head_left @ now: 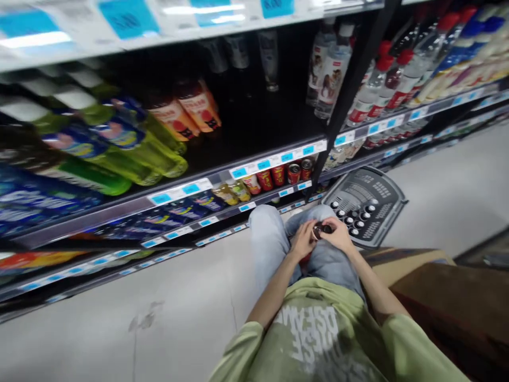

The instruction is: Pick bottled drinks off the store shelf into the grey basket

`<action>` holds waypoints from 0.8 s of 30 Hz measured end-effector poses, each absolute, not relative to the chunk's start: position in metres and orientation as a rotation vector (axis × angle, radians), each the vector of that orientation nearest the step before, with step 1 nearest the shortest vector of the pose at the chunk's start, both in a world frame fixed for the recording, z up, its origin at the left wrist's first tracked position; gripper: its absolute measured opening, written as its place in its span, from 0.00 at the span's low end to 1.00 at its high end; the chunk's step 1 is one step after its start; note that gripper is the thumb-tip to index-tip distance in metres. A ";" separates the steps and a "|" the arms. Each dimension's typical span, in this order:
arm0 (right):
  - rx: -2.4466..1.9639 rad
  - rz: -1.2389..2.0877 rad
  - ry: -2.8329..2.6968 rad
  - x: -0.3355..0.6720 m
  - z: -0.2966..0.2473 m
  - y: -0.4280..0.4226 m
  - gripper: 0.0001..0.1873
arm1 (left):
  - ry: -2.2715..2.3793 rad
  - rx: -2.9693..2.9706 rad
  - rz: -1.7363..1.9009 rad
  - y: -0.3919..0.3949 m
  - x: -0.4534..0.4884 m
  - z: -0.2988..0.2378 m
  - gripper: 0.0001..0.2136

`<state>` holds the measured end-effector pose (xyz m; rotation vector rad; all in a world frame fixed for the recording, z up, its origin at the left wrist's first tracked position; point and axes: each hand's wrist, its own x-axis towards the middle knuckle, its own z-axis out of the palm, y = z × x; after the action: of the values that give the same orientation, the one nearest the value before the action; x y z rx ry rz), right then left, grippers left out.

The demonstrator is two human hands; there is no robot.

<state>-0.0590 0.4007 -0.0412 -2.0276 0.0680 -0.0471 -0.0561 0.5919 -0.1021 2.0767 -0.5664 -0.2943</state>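
I crouch in a shop aisle in front of drink shelves. Both hands meet over my knees around a small dark bottle or can (320, 230). My left hand (304, 240) is wrapped round its lower part, fingers curled. My right hand (340, 233) grips its top end, fingers closed. A bit of red shows under my left hand (305, 259). I wear light jeans and a green shirt.
A grey plastic tray (369, 204) with several dark bottle tops lies on the floor just beyond my hands. Shelves (274, 159) hold green bottles (131, 154), red cans (282, 174) and clear bottles (330, 69). A brown cardboard box (445, 297) stands at my right.
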 end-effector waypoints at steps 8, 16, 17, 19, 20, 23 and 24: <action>-2.043 -0.344 0.410 -0.025 -0.004 0.327 0.09 | -0.409 2.069 -0.253 0.561 -0.047 -0.099 0.43; -2.326 -0.488 0.523 0.026 0.002 0.253 0.12 | -0.553 2.261 -0.475 0.549 -0.066 -0.089 0.36; -2.398 -0.459 0.511 0.036 -0.003 0.242 0.12 | -0.556 2.291 -0.488 0.550 -0.066 -0.087 0.36; -2.526 -0.351 0.518 0.058 -0.020 0.219 0.12 | -0.556 2.333 -0.498 0.552 -0.065 -0.082 0.36; -2.577 -0.279 0.544 0.069 -0.032 0.208 0.12 | -0.556 2.346 -0.495 0.553 -0.065 -0.080 0.36; -2.679 -0.051 0.649 0.098 -0.077 0.178 0.13 | -0.544 2.368 -0.474 0.557 -0.065 -0.077 0.37; -2.694 0.017 0.681 0.105 -0.095 0.170 0.13 | -0.535 2.376 -0.474 0.559 -0.065 -0.077 0.38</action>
<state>0.1055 0.1702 -0.0950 -2.6939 0.6806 0.0168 -0.0646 0.5590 -0.0771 2.3757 -0.5353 -0.4742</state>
